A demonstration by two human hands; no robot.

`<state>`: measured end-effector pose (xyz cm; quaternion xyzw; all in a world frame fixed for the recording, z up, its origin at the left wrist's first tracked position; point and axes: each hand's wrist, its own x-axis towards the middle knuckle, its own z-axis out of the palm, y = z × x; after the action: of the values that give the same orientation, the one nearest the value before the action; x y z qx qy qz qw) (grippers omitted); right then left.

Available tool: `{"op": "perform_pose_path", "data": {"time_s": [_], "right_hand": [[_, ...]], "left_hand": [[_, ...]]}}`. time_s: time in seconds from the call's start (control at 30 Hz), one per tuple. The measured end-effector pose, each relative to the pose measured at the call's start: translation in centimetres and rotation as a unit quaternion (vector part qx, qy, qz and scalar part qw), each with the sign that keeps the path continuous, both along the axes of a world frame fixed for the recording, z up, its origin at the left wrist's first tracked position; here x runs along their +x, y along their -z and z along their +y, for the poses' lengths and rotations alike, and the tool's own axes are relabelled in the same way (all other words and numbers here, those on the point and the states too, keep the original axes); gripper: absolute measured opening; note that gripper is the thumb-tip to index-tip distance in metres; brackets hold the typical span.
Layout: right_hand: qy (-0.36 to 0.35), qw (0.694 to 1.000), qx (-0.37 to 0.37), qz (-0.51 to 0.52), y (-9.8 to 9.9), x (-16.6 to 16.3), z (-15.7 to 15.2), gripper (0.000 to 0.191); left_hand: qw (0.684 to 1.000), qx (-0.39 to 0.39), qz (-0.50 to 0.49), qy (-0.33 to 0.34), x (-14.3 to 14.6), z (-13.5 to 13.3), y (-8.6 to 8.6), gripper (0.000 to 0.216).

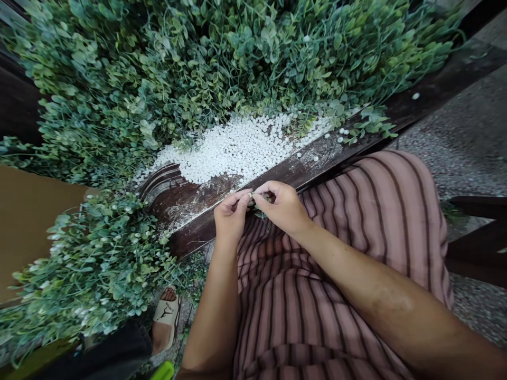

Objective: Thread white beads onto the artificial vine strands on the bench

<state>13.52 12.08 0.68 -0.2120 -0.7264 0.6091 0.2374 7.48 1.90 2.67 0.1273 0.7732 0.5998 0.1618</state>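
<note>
Above my lap, my left hand and my right hand meet fingertip to fingertip. Both are closed in a pinch on a small green artificial leaf sprig, whose leaves hang partly behind the right fingers. Something tiny and pale shows where the fingertips meet; whether it is a bead I cannot tell. Just beyond my hands, a pile of small white beads is spread over a dark wooden table.
A thick heap of green artificial foliage covers the table's far side. At left, sprigs with white tips lie beside a cardboard box. Another person's sandalled foot is at lower left. Dark wooden legs stand at right.
</note>
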Motion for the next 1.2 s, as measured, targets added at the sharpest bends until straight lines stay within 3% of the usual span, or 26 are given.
{"op": "perform_pose_path", "data": {"time_s": [0.23, 0.5, 1.2], "right_hand": [[-0.004, 1.000, -0.016, 0.005, 0.0, -0.1, 0.0, 0.008], [-0.019, 0.998, -0.063, 0.006, -0.3, 0.0, 0.0, 0.009], [-0.033, 0.988, -0.153, 0.005, -0.6, -0.1, 0.1, 0.007]], "left_hand": [[0.994, 0.065, -0.090, -0.001, -0.5, 0.1, 0.2, 0.019], [0.961, 0.124, -0.246, 0.036, -1.2, -0.3, -0.2, 0.024], [0.941, 0.104, -0.315, 0.073, -2.1, -0.5, -0.7, 0.023]]}}
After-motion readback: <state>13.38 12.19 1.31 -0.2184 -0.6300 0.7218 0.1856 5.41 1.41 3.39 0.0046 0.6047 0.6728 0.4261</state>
